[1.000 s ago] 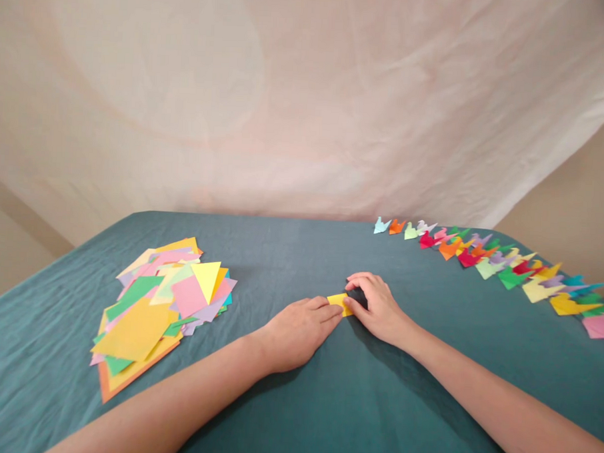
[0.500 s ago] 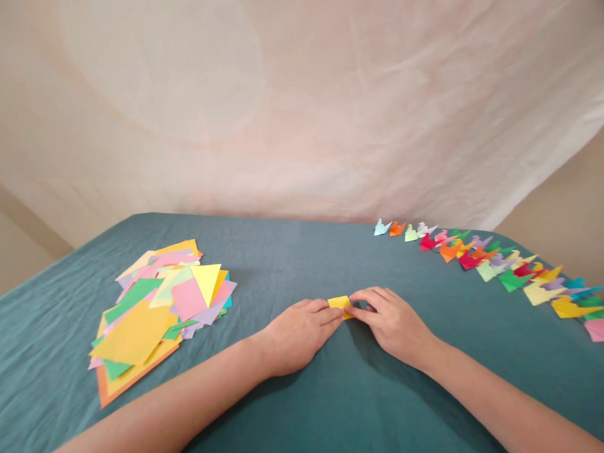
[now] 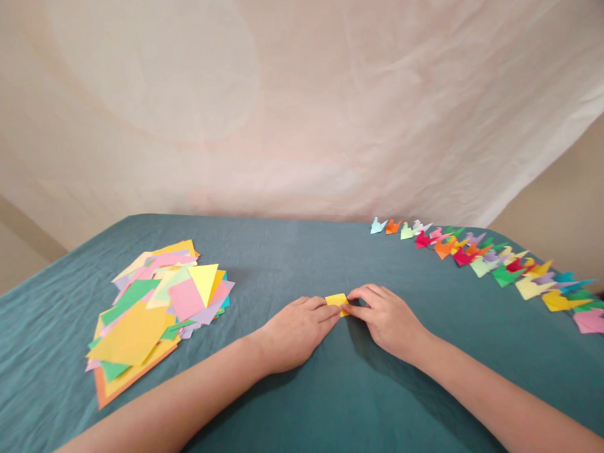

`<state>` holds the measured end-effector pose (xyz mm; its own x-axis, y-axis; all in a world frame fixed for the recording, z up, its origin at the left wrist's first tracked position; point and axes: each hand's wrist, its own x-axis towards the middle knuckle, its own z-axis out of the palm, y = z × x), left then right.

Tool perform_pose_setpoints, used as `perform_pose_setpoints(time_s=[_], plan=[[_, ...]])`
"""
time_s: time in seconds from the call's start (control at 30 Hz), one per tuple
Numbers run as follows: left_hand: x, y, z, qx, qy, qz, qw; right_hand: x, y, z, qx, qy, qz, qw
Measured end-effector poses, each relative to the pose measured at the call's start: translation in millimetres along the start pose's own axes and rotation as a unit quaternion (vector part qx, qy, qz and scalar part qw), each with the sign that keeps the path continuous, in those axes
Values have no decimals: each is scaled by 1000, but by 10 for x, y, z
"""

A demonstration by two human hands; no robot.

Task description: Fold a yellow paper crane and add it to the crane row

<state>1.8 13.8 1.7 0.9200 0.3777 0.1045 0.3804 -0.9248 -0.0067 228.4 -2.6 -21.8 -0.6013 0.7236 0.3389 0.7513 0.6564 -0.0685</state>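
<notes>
A small folded piece of yellow origami paper (image 3: pixel 336 299) lies on the teal cloth between my hands. My left hand (image 3: pixel 300 333) rests on the cloth from the left, its fingers held together and pressing the paper's left and lower part down. From the right, my right hand (image 3: pixel 385 322) pinches the paper's right edge between thumb and index finger. The fingertips cover part of the paper, so its exact folds cannot be made out.
A loose pile of coloured paper sheets (image 3: pixel 132 332) lies at the left, a pale yellow folded triangle (image 3: pixel 204 279) on top. Folded paper birds (image 3: pixel 505 275) in several colours stand in rows along the right edge. A pale cloth (image 3: pixel 296 119) hangs behind the table (image 3: pixel 281 252).
The whole view has shifted slightly, moving the birds a little left in the picture. Both hands stay on the yellow paper in nearly the same pose.
</notes>
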Motion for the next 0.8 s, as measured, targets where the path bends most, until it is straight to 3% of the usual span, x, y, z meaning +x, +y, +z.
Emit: perform_pose_setpoints(time_s=[0.53, 0.8], plan=[[19, 29, -15, 10, 3, 1, 1000, 33, -122, 21, -154, -27, -1, 988], [6, 39, -40, 15, 2, -16, 1000, -17, -78, 13, -104, 31, 23, 994]])
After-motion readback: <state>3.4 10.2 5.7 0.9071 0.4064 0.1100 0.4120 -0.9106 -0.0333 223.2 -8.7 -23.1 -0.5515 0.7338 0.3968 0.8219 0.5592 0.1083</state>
